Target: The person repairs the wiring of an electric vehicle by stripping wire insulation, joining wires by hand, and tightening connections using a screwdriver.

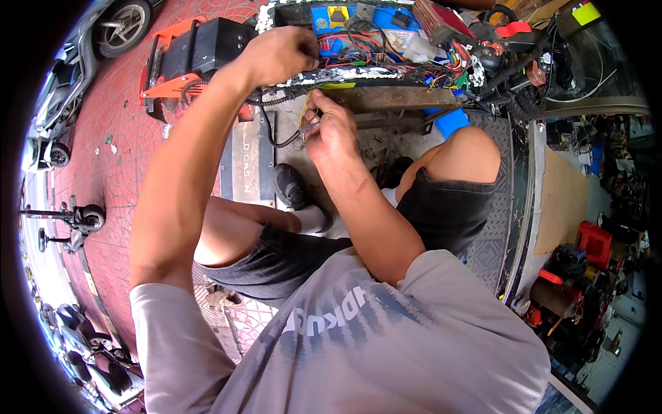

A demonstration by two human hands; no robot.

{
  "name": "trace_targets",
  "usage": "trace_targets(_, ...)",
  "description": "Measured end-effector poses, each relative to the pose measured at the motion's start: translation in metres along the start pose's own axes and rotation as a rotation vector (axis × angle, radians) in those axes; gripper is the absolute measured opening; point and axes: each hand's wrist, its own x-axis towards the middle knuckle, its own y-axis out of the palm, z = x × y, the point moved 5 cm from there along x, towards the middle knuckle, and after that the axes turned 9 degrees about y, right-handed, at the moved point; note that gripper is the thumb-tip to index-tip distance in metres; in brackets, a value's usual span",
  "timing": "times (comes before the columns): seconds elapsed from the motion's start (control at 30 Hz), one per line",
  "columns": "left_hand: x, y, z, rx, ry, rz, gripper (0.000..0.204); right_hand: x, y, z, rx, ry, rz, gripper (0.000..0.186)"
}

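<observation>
Tugging the black cable (274,143) that the right hand (333,131) seems to pinch below the box (362,73) might strain its wires (353,48); whatever the left hand (279,56) grips at its rim, I cannot tell.

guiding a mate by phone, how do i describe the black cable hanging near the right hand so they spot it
Find the white-streaked ledge in front of the person. Below it, just left of the right hand, a black cable dips in a U toward that hand. Its smooth, sagging loop sets it apart from the ribbed black tube above, which runs closer to level.
</observation>
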Motion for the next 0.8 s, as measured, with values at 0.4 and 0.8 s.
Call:
trace_targets(0.4, -0.090, 0.009, -0.082, 0.601, -0.115, -0.240, 0.025, -0.002, 0.002, 0.006, -0.055, -0.018, 0.089, 0.002)
trace_targets(0.8, -0.078, 0.017, -0.090, 0.437, -0.421, -0.172, 0.035, -0.010, 0.012, 0.006, 0.089, -0.081, 0.117, 0.010)
